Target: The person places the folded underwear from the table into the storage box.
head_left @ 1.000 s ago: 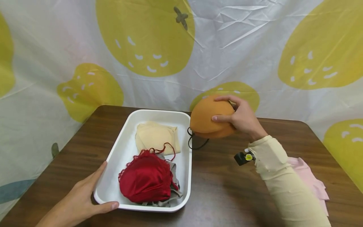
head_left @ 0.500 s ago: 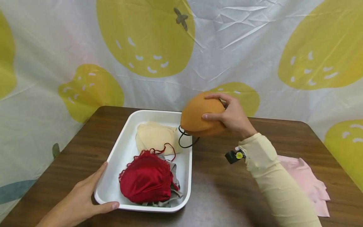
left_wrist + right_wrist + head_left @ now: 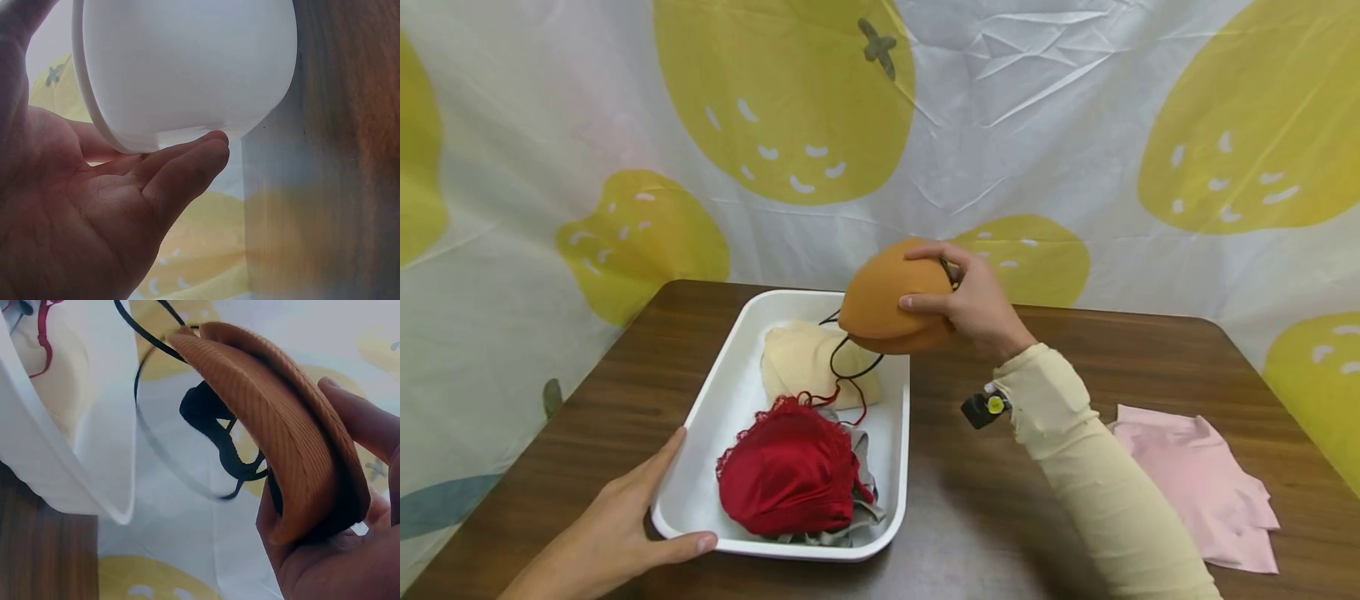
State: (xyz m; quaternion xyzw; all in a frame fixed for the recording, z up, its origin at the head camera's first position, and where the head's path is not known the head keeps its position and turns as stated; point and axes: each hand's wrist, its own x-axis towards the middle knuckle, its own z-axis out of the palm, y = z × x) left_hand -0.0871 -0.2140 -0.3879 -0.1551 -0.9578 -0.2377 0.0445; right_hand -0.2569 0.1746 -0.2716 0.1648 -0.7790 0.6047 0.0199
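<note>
Clock positions taken from the white tray's centre, head view. We record the right hand (image 3: 973, 300) at 1–2 o'clock, thumb and fingers pinching an orange folded bra (image 3: 876, 300). In the right wrist view the bra is held aloft, apart from the white tray (image 3: 805, 551), its black straps (image 3: 215, 434) dangling loose. The left hand (image 3: 613, 529) is spread around the tray corner at 8 o'clock, touching it. Inside the tray we note a beige cup-shaped garment (image 3: 786, 354) at 12–1, a red satin lace-trimmed bra (image 3: 786, 479) at 6, grey fabric (image 3: 867, 515) partly beneath it at 5. Outside, between 3 and 4, a pink garment (image 3: 1202, 492) lies on the wood-grain table (image 3: 985, 517).
</note>
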